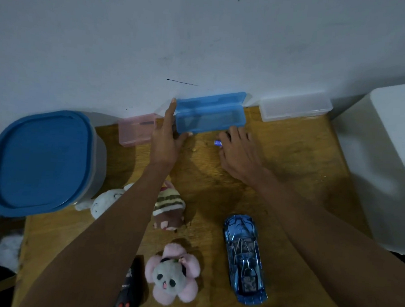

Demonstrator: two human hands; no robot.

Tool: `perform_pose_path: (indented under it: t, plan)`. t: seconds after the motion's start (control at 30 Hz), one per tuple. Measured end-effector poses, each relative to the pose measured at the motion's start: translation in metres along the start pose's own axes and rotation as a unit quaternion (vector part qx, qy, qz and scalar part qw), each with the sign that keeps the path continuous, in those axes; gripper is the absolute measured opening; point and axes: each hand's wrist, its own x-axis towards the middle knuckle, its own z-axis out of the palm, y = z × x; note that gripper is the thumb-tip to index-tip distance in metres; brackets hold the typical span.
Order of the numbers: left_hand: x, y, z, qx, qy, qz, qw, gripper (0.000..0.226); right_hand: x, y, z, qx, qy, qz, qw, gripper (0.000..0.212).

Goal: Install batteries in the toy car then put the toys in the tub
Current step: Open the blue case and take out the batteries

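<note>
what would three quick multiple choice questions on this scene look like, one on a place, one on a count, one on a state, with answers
1. Where does the toy car lie?
A. on the table near the person's right forearm
B. inside the tub
C. on top of the pink case

2. How many plush toys lie on the table?
A. one
B. three
C. five

3. What state is the blue case in?
A. shut
B. open, lid tipped back toward the wall
C. upside down

Answers:
1. A, the car sits on the wooden table, well apart from the tub.
2. B, a white plush, a brown striped plush and a pink flower plush.
3. B, the left hand steadies its open end while the right hand rests in front with a small battery-like item at its fingers.
</note>
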Motion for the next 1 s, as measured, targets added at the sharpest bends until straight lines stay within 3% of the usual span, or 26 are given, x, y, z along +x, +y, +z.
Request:
perform_pose_path:
  t: [0.6,1.0]
  plan:
    - [0.0,-0.001,0.0,-0.001,0.009,0.003,1.0,0.099,-0.003,0.003,0.008,0.032,0.024,-0.002,0.999,0.044]
    - [-0.003,0.002,-0.002,-0.022,-0.004,-0.002,1.0,0.093,-0.002,0.005,0.013,0.071,0.074,0.001,0.995,0.039]
